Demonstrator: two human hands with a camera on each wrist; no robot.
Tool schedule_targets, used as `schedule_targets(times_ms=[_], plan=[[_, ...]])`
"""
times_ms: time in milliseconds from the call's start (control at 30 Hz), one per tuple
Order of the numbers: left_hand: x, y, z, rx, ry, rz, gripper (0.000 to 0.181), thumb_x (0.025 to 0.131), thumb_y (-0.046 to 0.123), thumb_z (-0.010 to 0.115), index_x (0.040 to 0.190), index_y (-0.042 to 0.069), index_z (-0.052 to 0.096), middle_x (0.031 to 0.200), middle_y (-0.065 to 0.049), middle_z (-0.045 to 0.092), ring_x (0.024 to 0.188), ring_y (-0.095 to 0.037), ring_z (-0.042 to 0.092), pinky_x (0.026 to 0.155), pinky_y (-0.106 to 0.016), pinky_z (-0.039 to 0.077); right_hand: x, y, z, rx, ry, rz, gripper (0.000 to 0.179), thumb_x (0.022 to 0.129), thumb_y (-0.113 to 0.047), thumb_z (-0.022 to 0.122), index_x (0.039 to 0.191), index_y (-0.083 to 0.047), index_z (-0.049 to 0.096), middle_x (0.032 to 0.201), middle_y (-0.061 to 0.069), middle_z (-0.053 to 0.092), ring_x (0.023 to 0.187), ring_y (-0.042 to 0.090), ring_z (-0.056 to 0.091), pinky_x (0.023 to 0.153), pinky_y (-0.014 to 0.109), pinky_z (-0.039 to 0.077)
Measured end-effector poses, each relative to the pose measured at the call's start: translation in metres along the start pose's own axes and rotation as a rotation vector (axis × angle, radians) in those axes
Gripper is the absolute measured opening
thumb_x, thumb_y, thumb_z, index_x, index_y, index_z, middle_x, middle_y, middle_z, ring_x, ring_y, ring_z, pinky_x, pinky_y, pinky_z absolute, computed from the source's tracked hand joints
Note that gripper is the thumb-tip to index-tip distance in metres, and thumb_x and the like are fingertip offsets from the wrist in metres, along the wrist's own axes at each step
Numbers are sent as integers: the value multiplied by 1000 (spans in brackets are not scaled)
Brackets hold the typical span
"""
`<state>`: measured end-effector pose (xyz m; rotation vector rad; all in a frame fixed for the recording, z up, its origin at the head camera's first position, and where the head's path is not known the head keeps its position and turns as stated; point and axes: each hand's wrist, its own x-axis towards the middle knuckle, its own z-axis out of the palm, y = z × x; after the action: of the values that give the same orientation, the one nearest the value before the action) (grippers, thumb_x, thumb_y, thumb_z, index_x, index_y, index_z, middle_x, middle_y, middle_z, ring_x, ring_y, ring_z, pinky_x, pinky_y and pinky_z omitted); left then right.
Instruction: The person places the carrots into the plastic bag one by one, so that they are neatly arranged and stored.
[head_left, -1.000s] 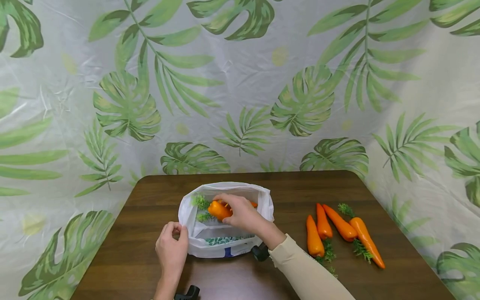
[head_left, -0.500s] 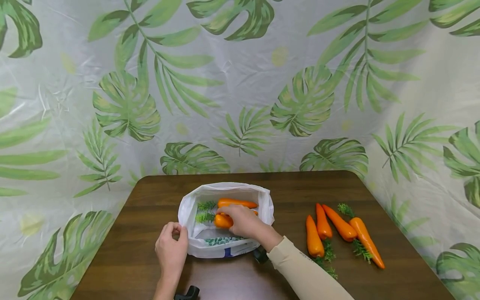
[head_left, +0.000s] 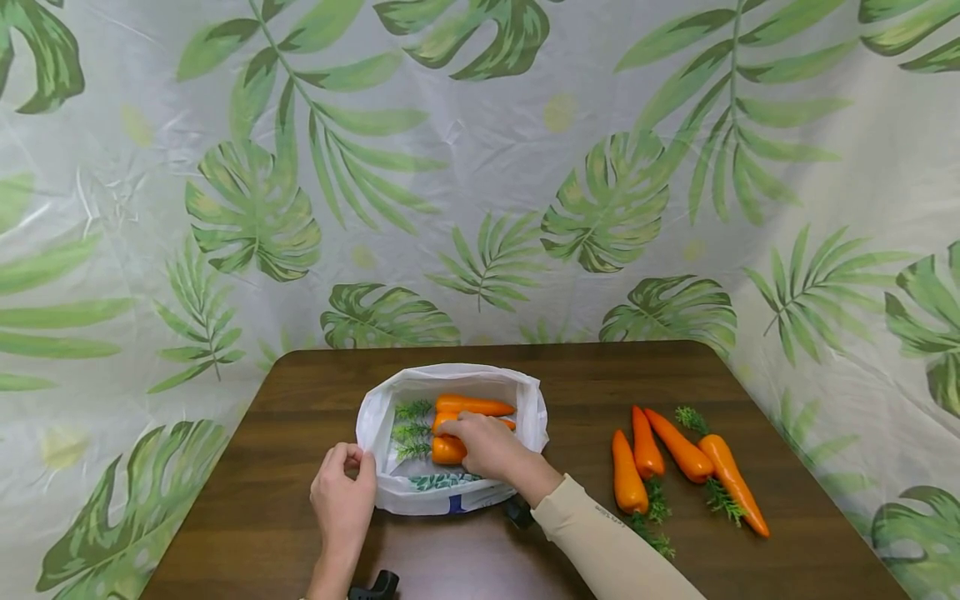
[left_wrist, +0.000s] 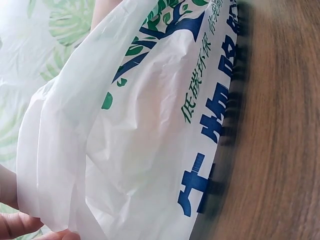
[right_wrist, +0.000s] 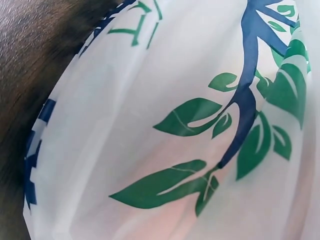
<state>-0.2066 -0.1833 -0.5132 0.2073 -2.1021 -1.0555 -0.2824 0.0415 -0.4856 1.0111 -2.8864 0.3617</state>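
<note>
A white plastic bag point(head_left: 384, 392) lies with its mouth wide on the table, several green leafy tops point(head_left: 411, 431) inside. My left hand point(head_left: 343, 496) pinches the bag's left rim between thumb and fingers; in the left wrist view its fingers point(left_wrist: 17, 225) are at the folded edge. My right hand point(head_left: 495, 450) reaches inside and grips an orange carrot point(head_left: 447, 451) on the near side, its tip hidden by the hand. Beyond it lie a middle carrot point(head_left: 442, 419), partly covered by my fingers, and a far carrot point(head_left: 472, 406). Only the bag's printed side point(right_wrist: 125, 125) fills the right wrist view.
Several loose carrots with green tops lie on the right of the brown table point(head_left: 315, 392), among them an upright-lying carrot point(head_left: 628, 473) and a slanted carrot point(head_left: 733, 483). A leaf-patterned curtain point(head_left: 495, 167) hangs behind the table.
My right hand has lowered the carrot into the bag and shifted it toward the near side, so the other carrots now show behind it. My left hand has stayed at the rim.
</note>
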Motion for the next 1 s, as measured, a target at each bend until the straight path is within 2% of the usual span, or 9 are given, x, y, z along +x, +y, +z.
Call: schedule_targets(times_ms=[333, 600, 833, 1000], plan=[[-1, -1, 1, -11, 11, 12, 18, 81, 2, 72, 73, 10, 59, 73, -3, 62, 70, -26, 67, 68, -48, 45, -2, 2, 2, 6, 7, 1, 48, 80, -10, 81, 123, -27, 69, 108, -2, 65, 87, 16, 59, 75, 33, 51], [-1, 0, 1, -14, 14, 26, 18, 81, 1, 72, 73, 10, 59, 73, -3, 62, 70, -25, 67, 67, -48, 45, -2, 1, -6, 18, 13, -2, 43, 78, -5, 79, 114, -27, 71, 103, -5, 63, 87, 15, 56, 70, 32, 47], [-2, -2, 1, -16, 13, 30, 18, 81, 0, 73, 73, 10, 59, 75, -4, 63, 70, -24, 67, 68, -49, 45, -6, -1, -14, 57, 33, -12, 43, 80, -9, 80, 119, -23, 72, 116, -4, 66, 100, 15, 61, 82, 32, 50], [-1, -2, 1, -16, 16, 35, 19, 80, 0, 73, 73, 10, 59, 74, -4, 62, 69, -24, 67, 67, -48, 45, -9, -3, -21, 73, 46, -3, 43, 79, -8, 80, 120, -20, 72, 119, -3, 66, 103, 17, 62, 85, 32, 51]])
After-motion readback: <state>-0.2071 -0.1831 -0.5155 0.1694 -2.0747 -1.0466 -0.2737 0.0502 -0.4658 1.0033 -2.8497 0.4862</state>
